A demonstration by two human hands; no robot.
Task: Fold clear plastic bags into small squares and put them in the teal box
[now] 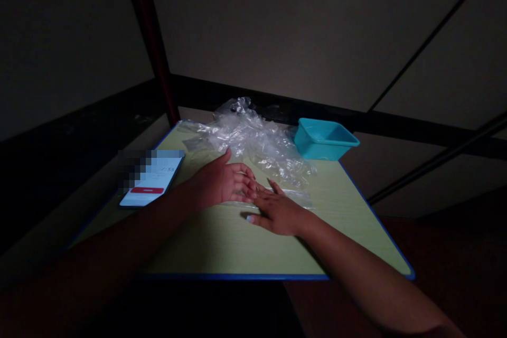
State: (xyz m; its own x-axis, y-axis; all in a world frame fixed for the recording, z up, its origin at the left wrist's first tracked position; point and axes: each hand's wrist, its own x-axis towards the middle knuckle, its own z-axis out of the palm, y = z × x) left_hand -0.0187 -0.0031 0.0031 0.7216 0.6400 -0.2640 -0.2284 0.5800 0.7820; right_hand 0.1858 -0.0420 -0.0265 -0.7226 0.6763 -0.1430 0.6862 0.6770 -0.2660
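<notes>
My left hand is turned palm inward with its fingers apart and the thumb up, over the middle of the table. Palm down, my right hand has its fingers spread and reaches over a flat clear plastic bag lying on the tabletop. The fingertips of both hands meet or overlap in view; whether they touch, I cannot tell. Behind them spreads a crumpled heap of clear plastic bags. Most of the flat bag is hidden under the hands.
A turquoise plastic basket stands at the table's back right corner. At the left edge lies a phone with a lit screen. The pale table has a blue rim, and a wall rises behind it. The light is dim.
</notes>
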